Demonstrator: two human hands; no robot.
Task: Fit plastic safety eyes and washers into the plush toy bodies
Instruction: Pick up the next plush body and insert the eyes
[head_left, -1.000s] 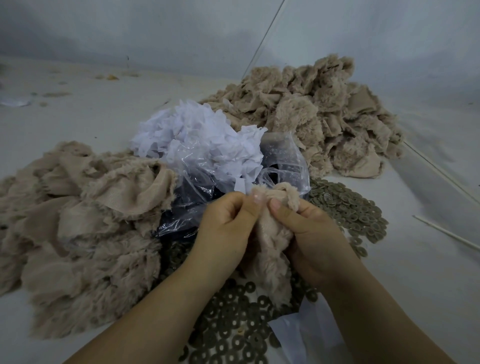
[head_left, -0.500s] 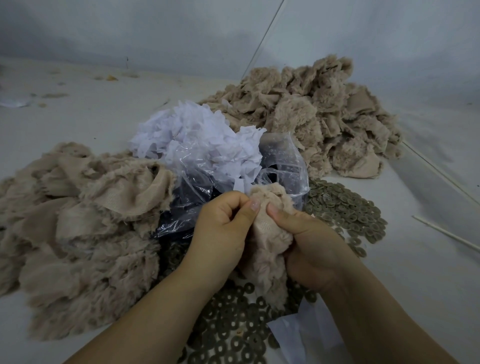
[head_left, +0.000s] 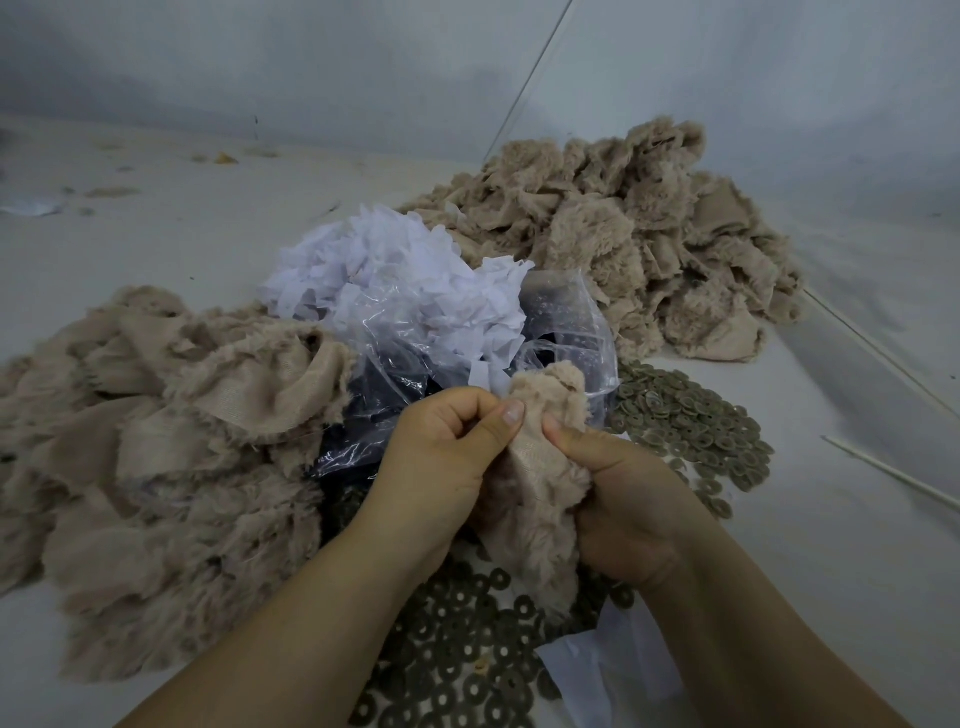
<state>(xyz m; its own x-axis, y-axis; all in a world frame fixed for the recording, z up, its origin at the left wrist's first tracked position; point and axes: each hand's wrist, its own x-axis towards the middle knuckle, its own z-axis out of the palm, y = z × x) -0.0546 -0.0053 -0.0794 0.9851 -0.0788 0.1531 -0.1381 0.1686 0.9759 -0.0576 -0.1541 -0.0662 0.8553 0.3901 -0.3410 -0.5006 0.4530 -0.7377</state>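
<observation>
At nine o'clock lies a heap of plush bodies (head_left: 156, 467). At centre, the left hand (head_left: 441, 462) and the right hand (head_left: 618, 499) both pinch one plush body (head_left: 540, 467) over scattered washers (head_left: 467, 670). Another plush pile (head_left: 623, 244) sits at one o'clock.

The beige plush fabric piece (head_left: 535, 499) has a long, matt, shaggy pile outside and a flat woven backing inside. The two beige plush piles (head_left: 156, 467) (head_left: 623, 244) share this finish. The clear plastic bag (head_left: 566, 322) is thin, glossy and crinkled. The white paper scraps (head_left: 395, 280) are matt. The olive-brown ring washers (head_left: 691, 421) look matt. The pale table (head_left: 831, 545) is smooth, dull.
</observation>
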